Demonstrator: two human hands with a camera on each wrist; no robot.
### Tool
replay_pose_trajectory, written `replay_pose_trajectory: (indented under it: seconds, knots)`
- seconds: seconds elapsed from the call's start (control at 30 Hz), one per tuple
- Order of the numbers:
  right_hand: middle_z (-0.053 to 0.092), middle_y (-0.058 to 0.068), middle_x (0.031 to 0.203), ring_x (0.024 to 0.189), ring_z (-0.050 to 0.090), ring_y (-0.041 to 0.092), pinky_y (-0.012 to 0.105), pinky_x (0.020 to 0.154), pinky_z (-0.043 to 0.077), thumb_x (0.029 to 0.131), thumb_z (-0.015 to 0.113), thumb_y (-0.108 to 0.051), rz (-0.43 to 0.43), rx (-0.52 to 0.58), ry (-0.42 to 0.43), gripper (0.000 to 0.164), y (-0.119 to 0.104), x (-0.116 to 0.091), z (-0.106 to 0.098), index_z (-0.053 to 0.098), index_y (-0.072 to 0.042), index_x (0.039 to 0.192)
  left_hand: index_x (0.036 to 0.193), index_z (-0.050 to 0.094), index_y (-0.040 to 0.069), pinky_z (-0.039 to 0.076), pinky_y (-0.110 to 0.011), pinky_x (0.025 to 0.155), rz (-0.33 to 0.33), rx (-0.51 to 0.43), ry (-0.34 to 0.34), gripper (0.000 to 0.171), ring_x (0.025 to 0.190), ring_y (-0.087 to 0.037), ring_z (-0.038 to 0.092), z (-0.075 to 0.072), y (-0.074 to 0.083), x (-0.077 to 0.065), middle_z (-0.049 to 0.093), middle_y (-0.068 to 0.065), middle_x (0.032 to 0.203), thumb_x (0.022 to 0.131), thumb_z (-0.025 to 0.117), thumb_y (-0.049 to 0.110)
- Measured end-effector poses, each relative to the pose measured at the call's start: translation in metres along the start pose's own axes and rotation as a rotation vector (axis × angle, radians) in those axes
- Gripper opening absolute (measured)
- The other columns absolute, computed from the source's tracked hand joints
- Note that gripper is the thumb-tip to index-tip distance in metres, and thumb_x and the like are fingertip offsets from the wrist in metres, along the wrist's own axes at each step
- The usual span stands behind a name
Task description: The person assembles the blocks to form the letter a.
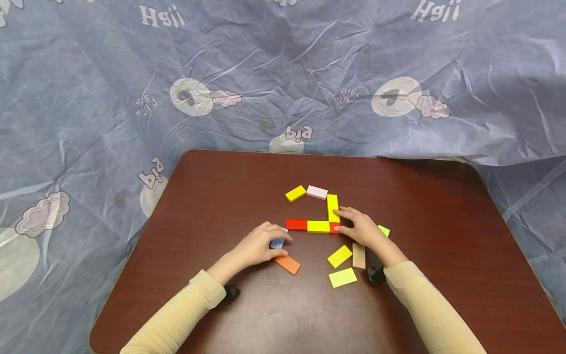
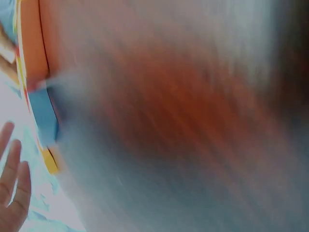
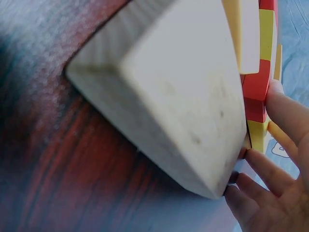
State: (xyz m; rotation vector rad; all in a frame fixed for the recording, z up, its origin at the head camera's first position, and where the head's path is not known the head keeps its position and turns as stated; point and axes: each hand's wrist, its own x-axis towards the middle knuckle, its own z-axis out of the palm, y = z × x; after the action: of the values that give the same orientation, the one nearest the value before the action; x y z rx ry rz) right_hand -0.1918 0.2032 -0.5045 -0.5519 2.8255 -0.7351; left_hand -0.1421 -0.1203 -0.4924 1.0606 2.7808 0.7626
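My left hand (image 1: pixel 260 244) hovers over a blue block (image 1: pixel 277 243), its thumb near an orange block (image 1: pixel 289 265). In the left wrist view its spread fingers (image 2: pixel 13 169) stand apart from the blue block (image 2: pixel 44 113). My right hand (image 1: pixel 363 229) touches the corner where a yellow strip (image 1: pixel 332 202) meets a red block (image 1: pixel 334 228). Its thumb rests against that red block (image 3: pixel 256 87), and a finger lies on the yellow strip. A yellow block (image 1: pixel 318 226) and another red block (image 1: pixel 296 224) continue the row leftward.
A pink block (image 1: pixel 317 192) and a yellow block (image 1: pixel 295 193) lie behind the row. Nearer are a plain wooden block (image 1: pixel 359 256) and yellow blocks (image 1: pixel 340 256). A lime block (image 1: pixel 383 230) shows partly behind my right hand. Patterned cloth (image 1: pixel 283 73) hangs behind the brown table (image 1: pixel 221 187).
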Motion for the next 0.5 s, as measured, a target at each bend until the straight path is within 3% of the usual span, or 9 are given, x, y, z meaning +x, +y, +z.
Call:
replay_pose_trajectory:
  seconds: [0.1,0.17,0.33,0.5]
  knots:
    - [0.044,0.024,0.149,0.137,0.04,0.047,0.063,0.108,0.036,0.091,0.071,-0.025,0.003,0.003,0.001,0.058,0.0,-0.001,0.0,0.052,-0.008,0.143,0.125,0.067,0.016,0.048,-0.041,0.102,-0.117,0.0,0.017,0.046,0.12,-0.025,0.057,-0.002,-0.008,0.002,0.063,-0.004,0.128,0.084,0.079,0.031]
    - [0.044,0.024,0.149,0.137,0.04,0.047,0.063,0.108,0.036,0.091,0.071,-0.025,0.007,0.003,0.0,0.058,0.001,-0.002,0.0,0.052,-0.008,0.143,0.134,0.061,0.015,0.045,-0.044,0.105,-0.162,0.018,-0.018,0.055,0.127,-0.028,0.053,-0.002,-0.011,0.002,0.057,-0.007,0.137,0.085,0.077,0.034]
    - [0.044,0.023,0.149,0.135,0.042,0.047,0.061,0.108,0.037,0.091,0.071,-0.026,0.013,-0.007,-0.009,0.058,0.001,-0.002,0.0,0.052,-0.009,0.143,0.146,0.049,0.013,0.041,-0.048,0.11,-0.163,0.032,-0.113,0.069,0.137,-0.034,0.045,0.004,-0.012,0.0,0.046,-0.015,0.15,0.088,0.073,0.04]
    - [0.045,0.024,0.148,0.134,0.044,0.047,0.061,0.108,0.038,0.09,0.072,-0.026,0.007,-0.003,-0.01,0.058,0.0,0.0,-0.002,0.053,-0.008,0.143,0.146,0.049,0.013,0.04,-0.048,0.111,-0.156,0.044,-0.124,0.068,0.139,-0.036,0.042,0.007,-0.01,-0.002,0.045,-0.018,0.15,0.088,0.073,0.04]
